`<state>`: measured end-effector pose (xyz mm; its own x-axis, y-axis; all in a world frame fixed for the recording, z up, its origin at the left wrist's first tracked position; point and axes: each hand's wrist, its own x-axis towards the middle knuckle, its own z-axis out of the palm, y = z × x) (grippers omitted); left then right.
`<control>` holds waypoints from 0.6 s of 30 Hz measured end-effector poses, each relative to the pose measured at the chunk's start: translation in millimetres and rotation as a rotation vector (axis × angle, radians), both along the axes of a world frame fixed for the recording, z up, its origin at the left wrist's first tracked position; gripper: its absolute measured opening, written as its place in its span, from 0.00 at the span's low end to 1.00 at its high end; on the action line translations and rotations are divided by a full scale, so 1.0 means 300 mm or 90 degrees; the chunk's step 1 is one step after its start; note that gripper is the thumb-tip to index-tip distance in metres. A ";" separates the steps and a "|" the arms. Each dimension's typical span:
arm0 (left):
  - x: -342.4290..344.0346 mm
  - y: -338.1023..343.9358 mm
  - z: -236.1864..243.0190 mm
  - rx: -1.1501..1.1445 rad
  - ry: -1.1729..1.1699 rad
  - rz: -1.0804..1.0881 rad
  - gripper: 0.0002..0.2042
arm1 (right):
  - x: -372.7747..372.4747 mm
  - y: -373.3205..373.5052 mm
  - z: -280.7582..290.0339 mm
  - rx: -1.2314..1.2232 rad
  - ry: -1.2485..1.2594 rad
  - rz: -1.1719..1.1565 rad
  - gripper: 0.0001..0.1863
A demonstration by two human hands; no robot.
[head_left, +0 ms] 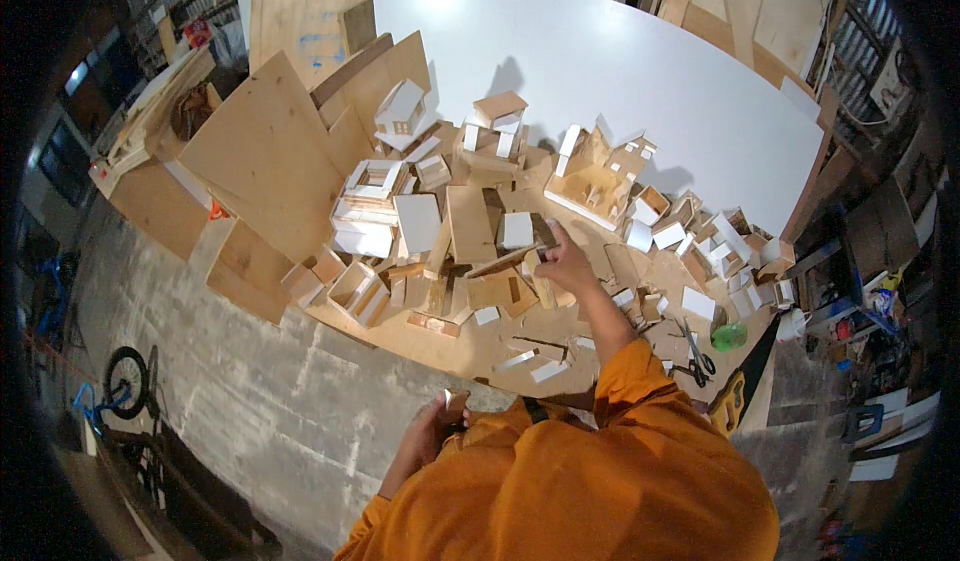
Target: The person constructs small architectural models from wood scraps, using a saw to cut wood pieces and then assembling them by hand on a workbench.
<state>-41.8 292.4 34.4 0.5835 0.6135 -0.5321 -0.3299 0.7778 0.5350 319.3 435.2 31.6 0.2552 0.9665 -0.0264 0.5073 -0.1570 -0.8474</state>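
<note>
My left hand (425, 435) is low beside my body, its fingers closed around a small wooden piece (455, 402) with a pale top edge. My right hand (568, 265) reaches over the crowded worktable, index finger stretched out and thumb apart, and nothing shows in its grasp. Just left of that fingertip lies a small white-faced block (517, 230). A tall plywood offcut (470, 225) leans farther left. Below the right hand is an open wooden frame piece (503, 292). Small model houses stand behind, among them a roofed one (494, 139) and an open-topped one (592, 176).
Scissors (697, 353), a yellow-handled handsaw (738, 397) and a green round object (729, 337) lie at the table's right. Large plywood sheets (262, 151) stand at the left. A white panel (600, 61) rises behind. A bicycle wheel (126, 383) is at the far left.
</note>
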 end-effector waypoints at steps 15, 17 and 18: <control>-0.002 -0.004 0.028 -0.006 0.009 0.019 0.24 | 0.085 0.030 0.095 -0.012 0.348 -0.109 0.40; -0.004 -0.006 0.006 -0.026 0.002 0.024 0.24 | 0.041 0.039 0.187 -0.004 0.492 -0.095 0.39; -0.004 -0.005 -0.002 -0.035 -0.003 0.022 0.24 | 0.030 0.052 0.201 -0.003 0.530 -0.076 0.38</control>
<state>-43.0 290.9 33.9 0.5655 0.6028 -0.5628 -0.3589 0.7943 0.4901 328.2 450.7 92.0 0.2512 0.9335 -0.2560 -0.3035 -0.1752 -0.9366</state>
